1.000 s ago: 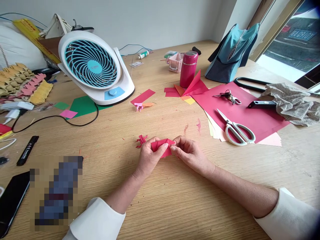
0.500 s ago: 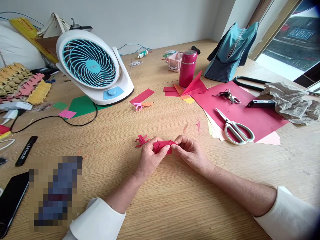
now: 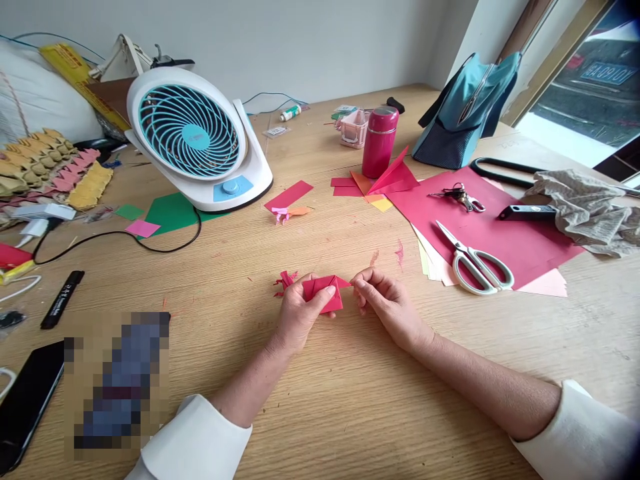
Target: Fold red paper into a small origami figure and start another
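A small folded red paper (image 3: 323, 293) is held just above the wooden table (image 3: 300, 413). My left hand (image 3: 300, 313) grips its left part, with the thumb on top and fingers underneath. A pointed tip of the paper extends to the right, and my right hand (image 3: 383, 300) pinches that tip between thumb and fingers. Just behind my left hand lies a small red paper figure (image 3: 286, 283) with thin cut ends. Farther back are a pink and orange paper figure (image 3: 290, 213) and a red strip (image 3: 289, 196).
White-handled scissors (image 3: 475, 263) and keys (image 3: 460, 196) rest on red sheets (image 3: 530, 240) at right. A fan (image 3: 195, 137) stands back left, a pink flask (image 3: 380, 143) and a blue bag (image 3: 460, 113) behind. A marker (image 3: 63, 300) and a phone (image 3: 30, 400) lie left.
My right hand has shifted slightly right, out to the paper's tip. More of the folded paper's front face and its pointed end now show. The whole view has shifted slightly.
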### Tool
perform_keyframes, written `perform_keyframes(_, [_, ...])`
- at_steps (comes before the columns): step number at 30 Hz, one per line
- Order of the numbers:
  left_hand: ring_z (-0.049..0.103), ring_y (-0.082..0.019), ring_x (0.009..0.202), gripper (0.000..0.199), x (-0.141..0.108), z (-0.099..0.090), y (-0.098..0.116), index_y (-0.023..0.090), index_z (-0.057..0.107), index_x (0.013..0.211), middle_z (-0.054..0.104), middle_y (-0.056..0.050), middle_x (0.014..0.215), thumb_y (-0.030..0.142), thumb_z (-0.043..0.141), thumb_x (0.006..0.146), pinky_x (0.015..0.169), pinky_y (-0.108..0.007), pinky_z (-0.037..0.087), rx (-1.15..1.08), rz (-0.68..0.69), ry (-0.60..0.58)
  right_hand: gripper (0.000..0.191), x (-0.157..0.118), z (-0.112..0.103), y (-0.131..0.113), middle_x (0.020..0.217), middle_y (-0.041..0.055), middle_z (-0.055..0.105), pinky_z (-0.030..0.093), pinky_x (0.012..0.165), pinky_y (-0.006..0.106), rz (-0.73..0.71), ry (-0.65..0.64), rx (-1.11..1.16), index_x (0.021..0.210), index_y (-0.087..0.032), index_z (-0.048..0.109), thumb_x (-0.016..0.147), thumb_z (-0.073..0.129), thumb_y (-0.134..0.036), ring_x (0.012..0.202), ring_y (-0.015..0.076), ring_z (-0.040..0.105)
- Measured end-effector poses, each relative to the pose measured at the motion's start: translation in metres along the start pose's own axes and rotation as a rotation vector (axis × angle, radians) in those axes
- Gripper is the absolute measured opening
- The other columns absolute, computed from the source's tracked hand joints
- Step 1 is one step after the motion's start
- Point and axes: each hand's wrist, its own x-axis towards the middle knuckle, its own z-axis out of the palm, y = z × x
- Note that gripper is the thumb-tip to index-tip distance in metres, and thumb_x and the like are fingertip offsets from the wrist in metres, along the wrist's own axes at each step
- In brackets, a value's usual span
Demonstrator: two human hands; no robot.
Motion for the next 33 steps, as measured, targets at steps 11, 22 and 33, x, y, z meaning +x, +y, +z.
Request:
perform_keyframes(11, [0.053, -0.010, 0.064, 0.022, -0.004, 0.004, 0.008, 0.014, 0.069, 0.078, 0.061, -0.001, 0.070, 0.032, 0.077, 0.070, 0.051, -0.019, 0.050, 0.071, -0.042, -0.015, 0.038, -0.002, 0.001, 0.007, 0.058, -0.0052, 0.044, 0.029, 0.049, 0.025, -0.052, -0.077, -0.117, 0.073, -0.020, 0.054, 0.083, 0.070, -0.054, 0.052, 0.0099, 0.035])
perform_keyframes(22, [0.063, -0.015, 0.075, 0.033, -0.007, 0.007, 0.013, 0.013, 0.071, 0.083, 0.069, -0.004, 0.079, 0.034, 0.087, 0.062, 0.053, -0.023, 0.057, -0.251, -0.097, 0.053, 0.026, -0.002, -0.065, -0.032, 0.088, 0.0057, 0.065, 0.050, 0.067, 0.030, -0.450, 0.255, -0.752, 0.108, -0.020, 0.060, 0.095, 0.055, -0.041, 0.072, 0.0165, 0.061])
perform_keyframes(33, [0.064, -0.012, 0.070, 0.032, -0.008, -0.001, 0.029, 0.012, 0.070, 0.078, 0.068, -0.002, 0.070, 0.030, 0.089, 0.061, 0.068, -0.028, 0.060, -0.409, -0.108, 0.051, 0.036, -0.017, -0.187, -0.006, 0.086, 0.0131, 0.058, 0.046, 0.073, 0.040, -0.083, 0.610, -1.552, 0.092, -0.017, 0.061, 0.085, 0.056, -0.052, 0.089, 0.0316, 0.058])
